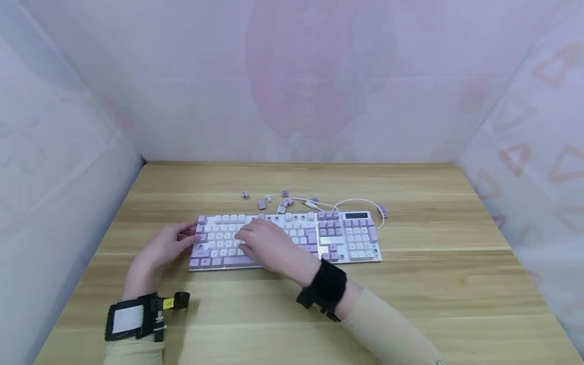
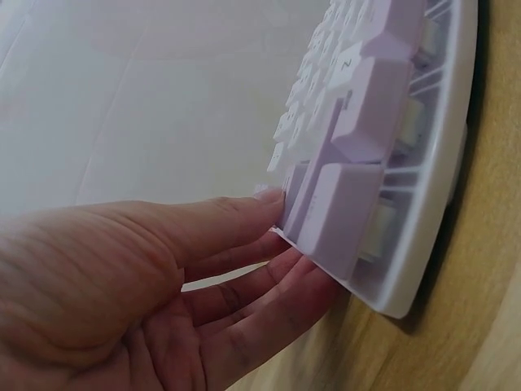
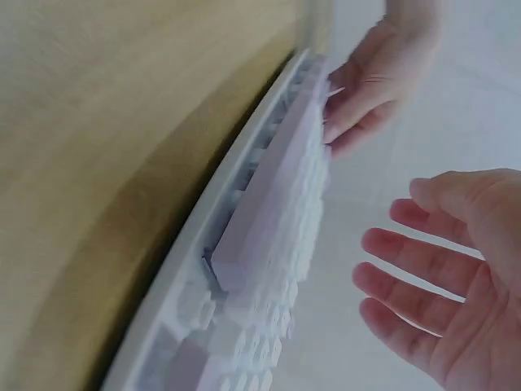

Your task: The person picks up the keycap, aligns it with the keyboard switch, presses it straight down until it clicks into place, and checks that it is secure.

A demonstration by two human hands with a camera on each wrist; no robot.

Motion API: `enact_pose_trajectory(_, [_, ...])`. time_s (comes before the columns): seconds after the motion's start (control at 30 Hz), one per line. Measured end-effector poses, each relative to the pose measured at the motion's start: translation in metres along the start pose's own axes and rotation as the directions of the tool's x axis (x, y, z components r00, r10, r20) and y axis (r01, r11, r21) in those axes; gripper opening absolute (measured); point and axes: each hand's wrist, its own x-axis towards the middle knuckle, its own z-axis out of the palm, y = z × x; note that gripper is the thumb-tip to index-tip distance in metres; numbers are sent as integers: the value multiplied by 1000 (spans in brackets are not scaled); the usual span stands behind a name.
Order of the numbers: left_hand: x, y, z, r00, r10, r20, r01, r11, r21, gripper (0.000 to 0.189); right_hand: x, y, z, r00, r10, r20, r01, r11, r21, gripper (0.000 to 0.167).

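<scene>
A white and lilac keyboard (image 1: 237, 261) lies across the middle of the wooden table, with a few gaps among its keycaps. At its left end my left hand (image 1: 159, 248) holds the edge; in the left wrist view the thumb (image 2: 236, 218) rests on the lilac keys and the other fingers lie against the side and below. My right hand (image 1: 266, 243) is over the middle of the keys. The right wrist view has that hand (image 3: 456, 277) with fingers spread and loosely bent, nothing between them, apart from the keyboard (image 3: 260, 195).
Several loose keycaps (image 1: 261, 204) lie behind the keyboard, one lilac keycap (image 1: 383, 210) far to the right. A white cable (image 1: 356, 199) with its plug (image 1: 311, 205) loops there too. Patterned cloth walls (image 1: 301, 101) enclose the wooden table (image 1: 433, 284) at the back and sides.
</scene>
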Motion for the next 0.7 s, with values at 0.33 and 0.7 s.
enact_pose_trajectory(0.33, [-2, -6, -6, 1000, 0, 5, 0, 1000, 1, 62, -76, 23, -16, 999, 35, 1, -34, 966, 256, 26])
enact_pose_trajectory(0.7, [-1, -7, -7, 1000, -1, 2, 1, 1000, 12, 62, -110, 62, -31, 983, 75, 165, -126, 937, 325, 23])
